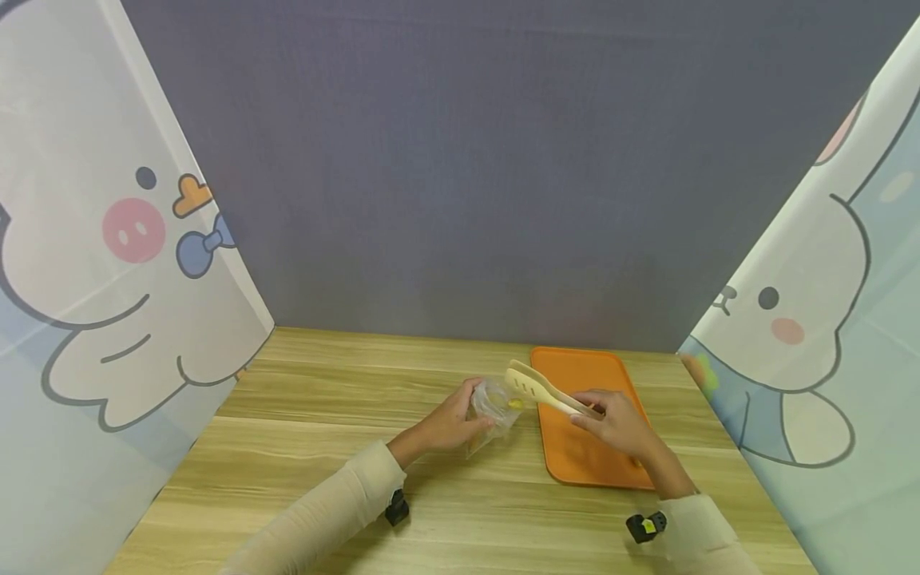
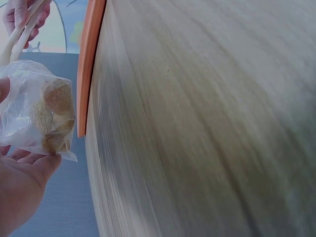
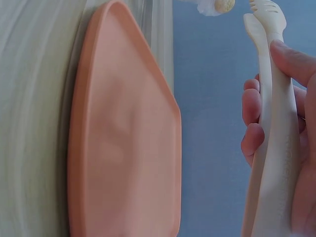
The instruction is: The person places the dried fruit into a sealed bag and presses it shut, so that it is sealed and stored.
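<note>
My left hand (image 1: 458,417) holds a clear plastic bag (image 2: 17,111) above the table, left of the orange tray (image 1: 575,455). Inside the bag are several lumpy, brownish round pieces (image 2: 58,98), their kind unclear. Cream-coloured tongs (image 3: 279,118) are gripped in my right hand (image 1: 614,423), thumb on one arm and fingers around the other. The slotted tips of the tongs point left, near the bag, over the tray's left side. Their tips look slightly apart, with nothing seen between them. Part of the tray lies hidden under my right hand and forearm.
The tray lies on a wood-grain table (image 1: 302,391), on its right half. A grey-blue partition (image 1: 460,200) stands behind. Cartoon-printed panels (image 1: 805,351) flank both sides. A small yellowish thing (image 1: 636,462) shows at the tray's near right, partly covered by my wrist.
</note>
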`<state>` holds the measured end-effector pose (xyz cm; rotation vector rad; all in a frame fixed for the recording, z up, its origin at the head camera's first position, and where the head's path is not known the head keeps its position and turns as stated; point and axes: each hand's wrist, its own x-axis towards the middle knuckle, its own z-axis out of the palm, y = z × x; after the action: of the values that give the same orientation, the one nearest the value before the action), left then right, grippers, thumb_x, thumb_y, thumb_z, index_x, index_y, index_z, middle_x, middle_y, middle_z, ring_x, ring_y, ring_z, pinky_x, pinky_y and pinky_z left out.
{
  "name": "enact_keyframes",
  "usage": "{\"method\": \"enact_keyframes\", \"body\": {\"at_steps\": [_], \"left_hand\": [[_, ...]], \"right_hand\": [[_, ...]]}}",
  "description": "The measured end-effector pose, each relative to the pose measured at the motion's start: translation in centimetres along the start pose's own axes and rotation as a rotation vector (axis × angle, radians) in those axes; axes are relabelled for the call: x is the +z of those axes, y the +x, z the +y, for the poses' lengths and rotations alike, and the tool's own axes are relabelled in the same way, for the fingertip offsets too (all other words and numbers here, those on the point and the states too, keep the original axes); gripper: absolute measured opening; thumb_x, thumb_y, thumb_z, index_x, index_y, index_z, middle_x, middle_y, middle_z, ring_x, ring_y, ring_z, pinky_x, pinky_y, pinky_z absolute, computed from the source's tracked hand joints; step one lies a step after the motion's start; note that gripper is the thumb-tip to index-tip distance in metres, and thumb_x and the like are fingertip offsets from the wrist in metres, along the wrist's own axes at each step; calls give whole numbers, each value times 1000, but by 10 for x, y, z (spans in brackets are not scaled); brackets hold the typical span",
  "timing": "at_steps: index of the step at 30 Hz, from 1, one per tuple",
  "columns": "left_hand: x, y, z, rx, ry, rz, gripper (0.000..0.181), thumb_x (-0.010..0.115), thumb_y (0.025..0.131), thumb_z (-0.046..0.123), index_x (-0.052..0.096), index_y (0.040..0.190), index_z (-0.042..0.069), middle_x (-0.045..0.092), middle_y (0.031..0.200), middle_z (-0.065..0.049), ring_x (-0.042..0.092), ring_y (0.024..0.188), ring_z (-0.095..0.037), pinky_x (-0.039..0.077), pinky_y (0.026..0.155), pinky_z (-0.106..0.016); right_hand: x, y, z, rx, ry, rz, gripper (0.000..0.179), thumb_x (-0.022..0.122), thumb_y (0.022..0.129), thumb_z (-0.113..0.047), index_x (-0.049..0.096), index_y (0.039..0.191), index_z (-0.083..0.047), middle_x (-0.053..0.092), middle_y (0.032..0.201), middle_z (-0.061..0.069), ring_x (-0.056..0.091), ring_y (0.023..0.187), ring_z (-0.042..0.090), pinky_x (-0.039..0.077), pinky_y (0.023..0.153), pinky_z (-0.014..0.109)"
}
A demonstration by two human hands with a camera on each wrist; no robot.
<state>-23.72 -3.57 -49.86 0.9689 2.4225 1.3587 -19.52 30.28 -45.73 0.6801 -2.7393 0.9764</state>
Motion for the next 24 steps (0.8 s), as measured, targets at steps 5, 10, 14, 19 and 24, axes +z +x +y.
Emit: {"method": "enact_keyframes", "body": {"at_steps": [5,10,14,19,24], "left_hand": [[-1,-1,2,8,3,-1,75,61,101,36,22,157,6,55,133,-6,58,115,-16,50,101,-38],[-1,-2,3,-4,-1,-1,75,62,101,36,22,157,8,55,134,-6,58,116,-16,49,102,-39],[-1,-2,2,-17,2,0,74,62,101,36,22,158,9,55,134,-5,58,117,-16,49,103,-39],[0,-1,-1,2,10,3,74,61,101,36,22,158,9,54,135,-6,58,118,-17,48,105,-40],[-1,-2,-2,24,11,1,74,61,101,36,22,157,8,54,136,-7,58,119,-18,48,105,-41]], "right_hand": [[-4,-8,7,4,-6,11,32,77,91,-19,74,120,-6,75,107,10,51,67,0,45,55,23],[-9,-16,13,17,4,4,32,75,93,-20,73,122,-5,74,105,9,46,59,0,42,49,23],[-13,-23,17,27,-5,7,32,74,94,-19,73,122,-4,74,108,11,50,64,1,44,53,23],[-17,-30,23,38,-34,19,32,75,93,-20,73,121,-4,75,108,12,53,68,0,46,57,23],[-20,-39,30,33,-37,42,31,76,92,-18,74,119,-3,74,103,10,49,60,-2,44,51,23]]}}
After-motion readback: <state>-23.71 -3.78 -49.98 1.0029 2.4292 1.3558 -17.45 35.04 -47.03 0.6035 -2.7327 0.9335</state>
